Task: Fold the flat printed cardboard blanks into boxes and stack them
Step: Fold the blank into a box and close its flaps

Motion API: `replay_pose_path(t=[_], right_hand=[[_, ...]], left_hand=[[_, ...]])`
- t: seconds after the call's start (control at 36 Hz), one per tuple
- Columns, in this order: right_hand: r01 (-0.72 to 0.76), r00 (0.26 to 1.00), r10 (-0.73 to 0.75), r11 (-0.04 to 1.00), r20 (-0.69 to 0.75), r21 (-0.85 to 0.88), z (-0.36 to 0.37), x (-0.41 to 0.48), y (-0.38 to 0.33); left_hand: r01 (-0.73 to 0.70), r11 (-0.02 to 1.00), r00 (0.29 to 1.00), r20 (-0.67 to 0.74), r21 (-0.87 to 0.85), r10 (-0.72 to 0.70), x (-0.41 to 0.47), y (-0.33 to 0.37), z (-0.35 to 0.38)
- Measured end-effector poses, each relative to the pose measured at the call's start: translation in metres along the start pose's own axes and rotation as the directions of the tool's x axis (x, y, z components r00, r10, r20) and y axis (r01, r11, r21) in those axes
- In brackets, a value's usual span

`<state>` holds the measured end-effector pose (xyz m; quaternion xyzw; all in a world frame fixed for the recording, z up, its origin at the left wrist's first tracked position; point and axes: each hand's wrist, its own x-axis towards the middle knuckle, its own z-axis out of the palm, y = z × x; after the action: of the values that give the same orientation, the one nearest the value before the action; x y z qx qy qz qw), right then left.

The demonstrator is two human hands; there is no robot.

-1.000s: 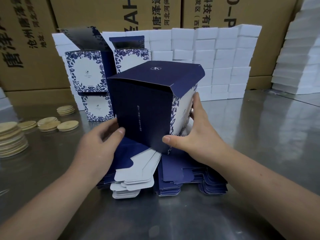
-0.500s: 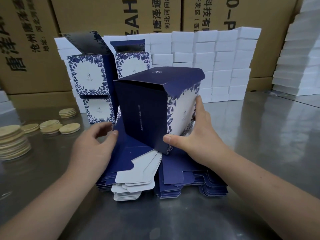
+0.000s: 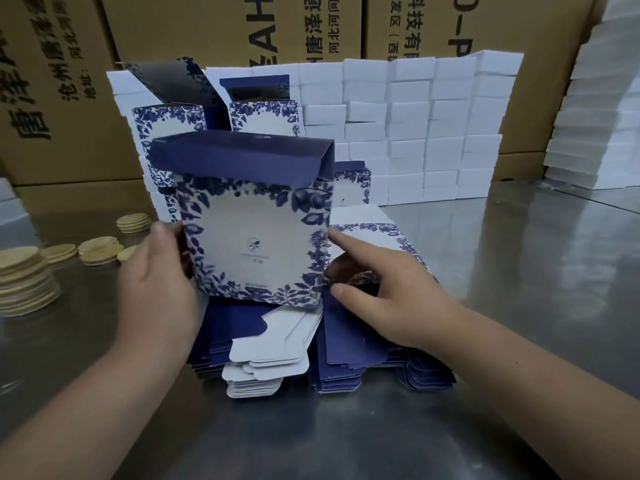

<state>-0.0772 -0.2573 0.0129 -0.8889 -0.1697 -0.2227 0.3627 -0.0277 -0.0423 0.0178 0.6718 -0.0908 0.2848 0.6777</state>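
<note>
we hold one box formed and upright just above the pile of flat blanks, floral face toward us, its dark top flap bent over but, as far as we can judge, not tucked shut. our left hand grips its left edge, thumb in front and fingers hidden behind, while our right hand is spread and holds nothing, forefinger straight against the box's right edge. behind it a few folded boxes stand stacked before the white blocks, so we judge the job far from done: this one needs closing and stacking, and a thick pile of blanks remains.
</note>
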Motion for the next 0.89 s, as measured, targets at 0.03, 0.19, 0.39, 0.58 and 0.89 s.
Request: replay_pose_path(t=[0.03, 0.19, 0.39, 0.58, 0.89], right_hand=[[0.024, 0.999, -0.023, 0.999, 0.022, -0.032, 0.001, -0.001, -0.001], [0.167, 0.971, -0.126, 0.965, 0.201, -0.201, 0.002, 0.001, -0.003], [0.254, 0.930, -0.131, 0.905, 0.344, -0.342, 0.005, -0.001, -0.005], [0.263, 0.910, -0.094, 0.885, 0.405, -0.384, 0.007, -0.001, -0.008], [0.254, 0.919, -0.093, 0.883, 0.384, -0.394, 0.008, -0.003, -0.009]], left_hand=[[0.006, 0.999, 0.999, 0.040, -0.053, -0.004, 0.000, 0.000, -0.001], [-0.175, 0.940, 0.970, 0.217, 0.292, 0.113, -0.003, -0.001, 0.001], [-0.138, 0.847, 0.981, 0.186, 0.513, 0.047, -0.012, 0.009, 0.009], [-0.166, 0.797, 0.985, 0.129, 0.580, 0.112, -0.018, 0.008, 0.014], [-0.150, 0.869, 0.987, 0.018, 0.472, 0.161, 0.001, 0.004, 0.017]])
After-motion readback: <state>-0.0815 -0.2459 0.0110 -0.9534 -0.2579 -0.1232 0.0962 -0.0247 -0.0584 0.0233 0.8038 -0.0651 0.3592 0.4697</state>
